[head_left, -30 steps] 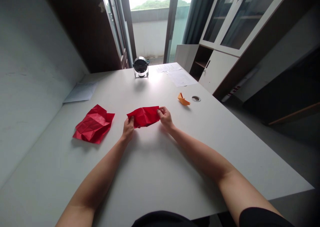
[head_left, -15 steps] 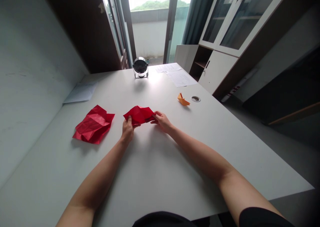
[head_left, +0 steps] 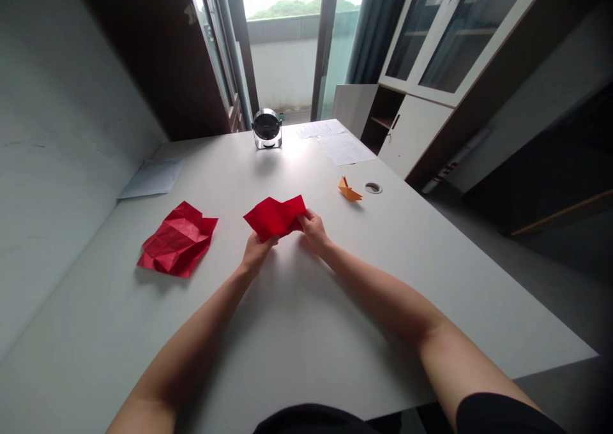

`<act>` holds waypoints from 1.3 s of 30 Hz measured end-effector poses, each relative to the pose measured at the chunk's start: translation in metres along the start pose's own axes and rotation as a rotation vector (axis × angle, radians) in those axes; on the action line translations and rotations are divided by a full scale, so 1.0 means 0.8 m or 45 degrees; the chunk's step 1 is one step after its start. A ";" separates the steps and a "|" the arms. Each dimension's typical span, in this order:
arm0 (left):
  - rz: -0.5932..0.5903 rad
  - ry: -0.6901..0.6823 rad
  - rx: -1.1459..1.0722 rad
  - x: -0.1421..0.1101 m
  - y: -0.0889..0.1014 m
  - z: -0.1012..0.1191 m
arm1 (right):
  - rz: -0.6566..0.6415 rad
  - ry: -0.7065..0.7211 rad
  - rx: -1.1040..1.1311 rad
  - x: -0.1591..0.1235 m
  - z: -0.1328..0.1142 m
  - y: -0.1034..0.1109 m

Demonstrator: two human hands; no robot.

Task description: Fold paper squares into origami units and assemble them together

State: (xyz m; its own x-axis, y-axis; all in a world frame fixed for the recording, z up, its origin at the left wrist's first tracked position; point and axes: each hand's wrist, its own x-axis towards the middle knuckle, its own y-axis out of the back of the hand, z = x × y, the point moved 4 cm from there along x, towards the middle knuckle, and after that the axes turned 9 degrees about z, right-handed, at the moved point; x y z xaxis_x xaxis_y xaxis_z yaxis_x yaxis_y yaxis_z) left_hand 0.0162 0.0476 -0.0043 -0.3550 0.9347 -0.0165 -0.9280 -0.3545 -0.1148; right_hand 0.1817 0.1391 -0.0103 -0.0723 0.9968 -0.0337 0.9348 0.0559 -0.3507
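A creased sheet of red paper [head_left: 274, 216] is held up between both hands above the middle of the table. My left hand [head_left: 258, 249] grips its lower left edge from beneath, with the fingers partly hidden by the paper. On the right edge, my right hand [head_left: 312, 227] pinches the sheet between thumb and fingers. A second red paper [head_left: 178, 239], crumpled with fold lines, lies on the table to the left of my hands. Beyond my right hand rests a small folded orange paper boat [head_left: 349, 190].
The white table [head_left: 306, 332] runs toward a window. At its far end stands a round black and silver device [head_left: 267, 129]. Printed sheets [head_left: 345, 148] lie at the back right, other papers [head_left: 152, 177] at the left by the wall. A cable hole [head_left: 373, 187] sits near the right edge.
The red paper has been turned and opened out, its top edge now raised. My left hand has slid under the lower edge, and my right hand has shifted its grip on the right side.
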 end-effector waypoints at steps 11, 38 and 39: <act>0.075 0.122 -0.020 0.013 0.014 -0.015 | -0.100 -0.153 0.044 -0.002 -0.001 -0.003; 0.220 0.324 -0.416 0.019 0.020 -0.005 | -0.486 -0.275 0.002 -0.025 -0.016 -0.019; 0.237 0.319 -0.411 0.019 0.021 -0.006 | -0.474 -0.242 -0.018 -0.024 -0.015 -0.019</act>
State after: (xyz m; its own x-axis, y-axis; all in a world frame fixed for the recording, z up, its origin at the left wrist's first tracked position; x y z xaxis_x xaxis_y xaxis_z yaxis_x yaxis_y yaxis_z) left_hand -0.0041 0.0564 -0.0111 -0.4376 0.8471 -0.3015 -0.7537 -0.5284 -0.3907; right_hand 0.1731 0.1200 0.0071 -0.4682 0.8800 -0.0798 0.8371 0.4128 -0.3590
